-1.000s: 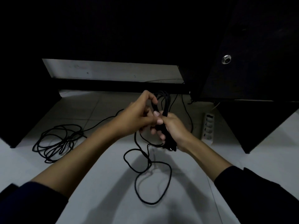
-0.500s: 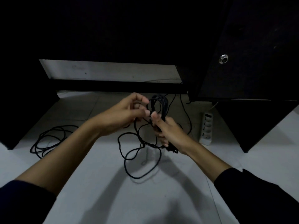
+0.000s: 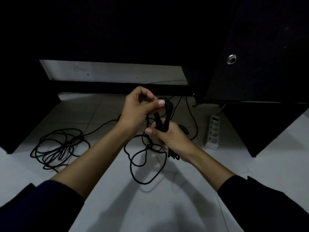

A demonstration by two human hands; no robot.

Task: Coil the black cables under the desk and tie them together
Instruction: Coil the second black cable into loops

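Note:
A bundle of folded black cable (image 3: 164, 117) stands upright in the middle of the view. My right hand (image 3: 168, 138) grips its lower part, with the plug end sticking out below the fist. My left hand (image 3: 140, 106) pinches a strand of the cable at the top of the bundle, thumb against the loops. Loose loops of the same cable (image 3: 142, 163) hang down and lie on the floor under my hands. A second black cable (image 3: 56, 148) lies in a messy heap on the floor at the left, with a strand running towards my hands.
A white power strip (image 3: 213, 131) lies on the floor at the right beside a black desk panel (image 3: 260, 64). Thin black wires run up behind the bundle. A dark desk side stands at the left. The floor is pale tile.
My left hand has lifted a strand up to the top of the bundle. The loose loops on the floor have shifted and shrunk. My right hand keeps its grip.

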